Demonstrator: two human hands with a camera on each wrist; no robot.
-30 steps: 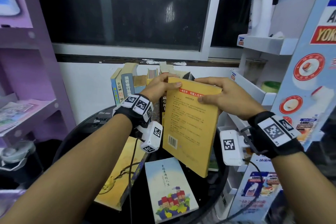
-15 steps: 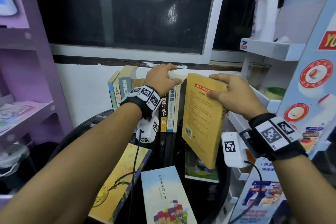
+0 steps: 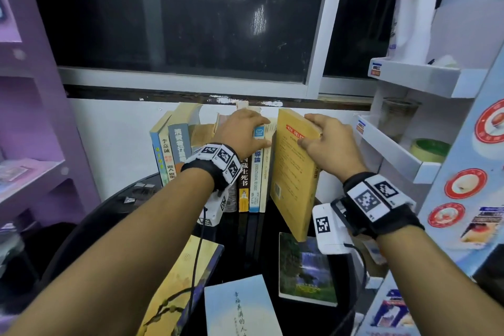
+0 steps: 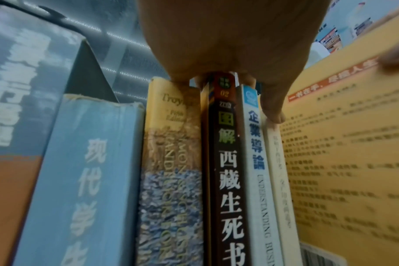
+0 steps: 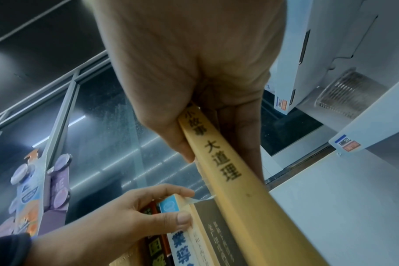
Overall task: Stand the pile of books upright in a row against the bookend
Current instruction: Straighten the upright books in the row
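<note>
Several books (image 3: 253,180) stand upright in a row at the back of the round black table (image 3: 251,232). My left hand (image 3: 242,131) grips their tops, fingers curled over the far side and thumb on a pale spine (image 4: 273,162). My right hand (image 3: 327,142) grips the top of a yellow book (image 3: 293,172), held nearly upright at the row's right end, its lower edge tilted toward me. In the right wrist view the fingers (image 5: 239,135) and thumb pinch its spine (image 5: 228,180). Three more books lie flat: yellow (image 3: 177,281), pale blue (image 3: 240,308), green (image 3: 302,270).
A purple shelf unit (image 3: 32,144) stands on the left. On the right, close to my right hand, is a white display rack (image 3: 395,150) with a tape roll (image 3: 428,148) and a white bottle (image 3: 414,8). A dark window and white wall are behind the row.
My left hand left the yellow book's top corner and took hold of the standing row. My right hand raised the yellow book from a lean to nearly upright and brought it beside the row.
</note>
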